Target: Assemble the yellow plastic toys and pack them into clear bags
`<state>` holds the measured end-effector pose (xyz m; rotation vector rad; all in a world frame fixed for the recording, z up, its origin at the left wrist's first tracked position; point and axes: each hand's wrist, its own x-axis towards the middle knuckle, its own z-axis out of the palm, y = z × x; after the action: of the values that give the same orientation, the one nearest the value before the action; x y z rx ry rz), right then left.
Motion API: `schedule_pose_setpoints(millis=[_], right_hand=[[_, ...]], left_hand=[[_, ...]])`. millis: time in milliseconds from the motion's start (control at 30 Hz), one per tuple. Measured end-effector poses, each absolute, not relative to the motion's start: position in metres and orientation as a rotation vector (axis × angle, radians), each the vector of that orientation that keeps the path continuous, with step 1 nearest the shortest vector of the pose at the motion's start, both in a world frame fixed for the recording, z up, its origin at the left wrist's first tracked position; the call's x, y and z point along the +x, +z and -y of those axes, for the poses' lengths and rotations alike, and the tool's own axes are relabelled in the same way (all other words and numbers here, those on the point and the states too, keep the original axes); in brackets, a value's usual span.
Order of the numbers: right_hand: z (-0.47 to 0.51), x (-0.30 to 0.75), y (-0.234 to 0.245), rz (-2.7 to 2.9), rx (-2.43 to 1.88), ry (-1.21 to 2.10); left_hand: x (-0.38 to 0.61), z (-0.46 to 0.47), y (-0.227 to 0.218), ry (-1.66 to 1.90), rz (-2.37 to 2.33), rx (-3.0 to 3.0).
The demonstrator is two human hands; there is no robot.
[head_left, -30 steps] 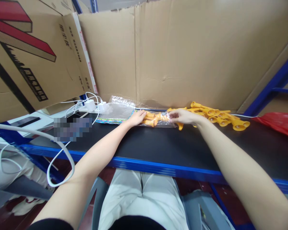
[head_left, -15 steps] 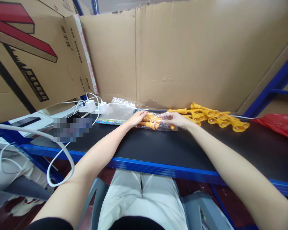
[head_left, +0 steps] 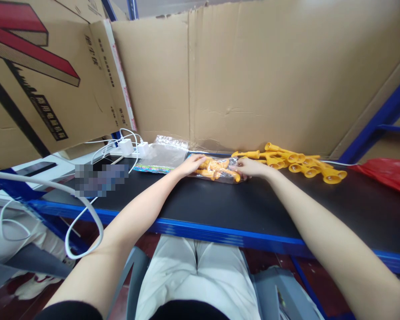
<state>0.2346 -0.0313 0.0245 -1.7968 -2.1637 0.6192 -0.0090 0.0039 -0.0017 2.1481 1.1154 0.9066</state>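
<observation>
At the far left a printed cardboard box [head_left: 36, 75] leans over the black table [head_left: 220, 204], and a white cable [head_left: 86, 213] loops down off the near edge. White chargers [head_left: 130, 146] sit at the far side, with a stack of flat plastic sleeves [head_left: 165, 153] just to their right. The left hand [head_left: 190, 165] rests on the left end of a clear bag [head_left: 218, 169] filled with orange toys, fingers bent over it; I cannot tell whether they pinch it. The bag lies on the table between both hands. The right hand [head_left: 251, 167] has its fingers closed on the bag's right end. Further right lie a pile of yellow horns [head_left: 300, 161] and a red bag [head_left: 390, 171].
</observation>
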Motion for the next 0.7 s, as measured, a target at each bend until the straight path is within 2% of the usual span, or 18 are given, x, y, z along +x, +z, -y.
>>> schedule_pose_setpoints(millis=[400,700], right_hand=[[0.033,0.228,0.020,1.566,-1.304,1.468],[0.030,0.225,0.023,1.386,-1.178,1.548]], left_hand=[[-0.011,-0.018,-0.012,0.991,-1.006,1.900],[-0.011,-0.014,-0.009,0.994,-1.044,1.907]])
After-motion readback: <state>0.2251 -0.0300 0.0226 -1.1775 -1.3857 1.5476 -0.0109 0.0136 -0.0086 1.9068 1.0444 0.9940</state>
